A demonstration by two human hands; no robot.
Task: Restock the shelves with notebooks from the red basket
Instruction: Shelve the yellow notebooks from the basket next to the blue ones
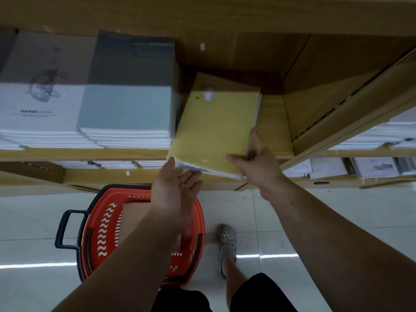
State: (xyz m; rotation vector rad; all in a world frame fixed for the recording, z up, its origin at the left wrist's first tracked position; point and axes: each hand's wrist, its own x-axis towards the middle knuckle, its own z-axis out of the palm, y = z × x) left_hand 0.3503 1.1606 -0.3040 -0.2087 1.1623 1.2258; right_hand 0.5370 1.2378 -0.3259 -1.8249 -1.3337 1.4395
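Note:
A stack of yellow notebooks (pixel 213 127) lies half on the wooden shelf (pixel 272 122), its near end jutting past the shelf's front edge. My right hand (pixel 254 161) grips the stack's near right corner, thumb on top. My left hand (pixel 175 190) is open, palm up, fingertips touching the stack's near left corner from below. The red basket (pixel 101 230) stands on the floor under my left forearm, with a pale notebook (pixel 130 219) partly visible inside.
Left of the yellow stack stand piles of grey-blue notebooks (pixel 128 106) and white notebooks (pixel 38 104). A wooden divider (pixel 315 102) bounds the bay on the right, with more stock beyond it and on the lower shelf. My foot in a perforated clog (pixel 227 242) stands beside the basket.

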